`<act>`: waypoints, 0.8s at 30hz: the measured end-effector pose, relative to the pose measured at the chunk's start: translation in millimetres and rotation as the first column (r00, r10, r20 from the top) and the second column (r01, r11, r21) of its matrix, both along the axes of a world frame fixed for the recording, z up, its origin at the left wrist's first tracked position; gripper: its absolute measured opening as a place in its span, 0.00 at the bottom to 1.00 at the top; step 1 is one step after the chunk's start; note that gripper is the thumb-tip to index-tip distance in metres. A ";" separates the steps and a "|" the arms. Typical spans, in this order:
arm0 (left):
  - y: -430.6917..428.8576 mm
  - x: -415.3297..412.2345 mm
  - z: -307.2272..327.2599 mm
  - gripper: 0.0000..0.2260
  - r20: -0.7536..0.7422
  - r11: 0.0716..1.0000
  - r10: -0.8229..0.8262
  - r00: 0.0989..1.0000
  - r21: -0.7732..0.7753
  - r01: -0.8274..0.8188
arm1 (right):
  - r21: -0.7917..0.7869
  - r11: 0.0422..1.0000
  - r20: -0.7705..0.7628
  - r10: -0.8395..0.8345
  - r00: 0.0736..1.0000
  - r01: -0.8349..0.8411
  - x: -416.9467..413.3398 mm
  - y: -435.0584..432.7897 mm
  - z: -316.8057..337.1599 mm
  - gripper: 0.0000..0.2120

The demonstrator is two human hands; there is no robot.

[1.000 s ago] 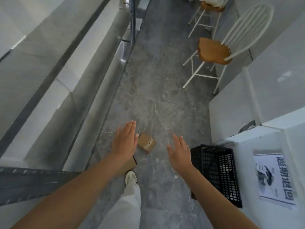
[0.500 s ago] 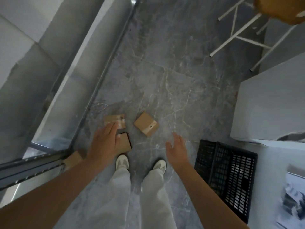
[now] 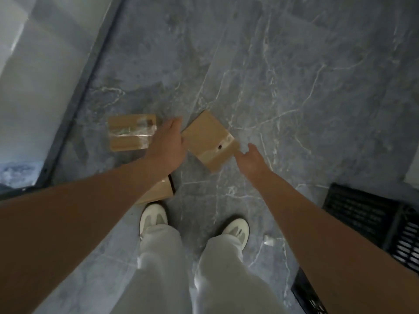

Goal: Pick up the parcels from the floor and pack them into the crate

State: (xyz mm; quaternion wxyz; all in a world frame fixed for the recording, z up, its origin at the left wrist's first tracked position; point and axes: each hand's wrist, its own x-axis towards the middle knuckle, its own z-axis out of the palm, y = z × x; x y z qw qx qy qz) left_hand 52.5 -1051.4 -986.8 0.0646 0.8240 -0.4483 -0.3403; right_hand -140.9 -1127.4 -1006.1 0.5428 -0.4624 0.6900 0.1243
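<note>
Three brown cardboard parcels lie on the grey marble floor. A taped parcel (image 3: 131,132) sits at the left. A square parcel (image 3: 208,139) with a small hole lies turned diagonally in the middle. A third parcel (image 3: 158,191) is mostly hidden under my left forearm, near my left shoe. My left hand (image 3: 169,143) reaches down beside the square parcel's left edge, fingers relaxed. My right hand (image 3: 251,158) reaches toward that parcel's right corner, fingers straight, holding nothing. The black plastic crate (image 3: 371,214) stands on the floor at the right.
A dark metal frame rail (image 3: 90,82) with a glass panel runs along the left side of the floor. My two white shoes (image 3: 154,220) stand just below the parcels. A pale cabinet edge (image 3: 412,175) shows at the far right.
The view has tilted down and closer to the floor. Both hands have lowered toward the middle square parcel, one on each side of it. The stools have left the view.
</note>
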 end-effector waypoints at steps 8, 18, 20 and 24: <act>-23.4 -2.9 -104.9 0.23 -0.253 0.919 0.383 0.888 0.201 -0.339 | 0.161 0.955 0.081 -0.266 0.961 0.251 18.5 -11.4 -92.3 0.34; 4.8 13.4 35.9 0.26 -0.455 0.798 0.570 0.684 0.111 -0.592 | 0.104 0.959 0.222 -0.282 0.933 0.265 60.0 -20.7 54.8 0.23; 7.4 29.8 90.4 0.25 -0.451 0.776 0.584 0.675 0.066 -0.627 | 0.087 0.959 0.233 -0.284 0.930 0.271 77.7 -21.4 107.6 0.22; 14.7 61.5 212.2 0.20 -0.398 0.759 0.564 0.724 -0.097 -0.644 | 0.094 0.920 0.207 -0.391 0.897 0.380 103.1 -28.1 218.1 0.28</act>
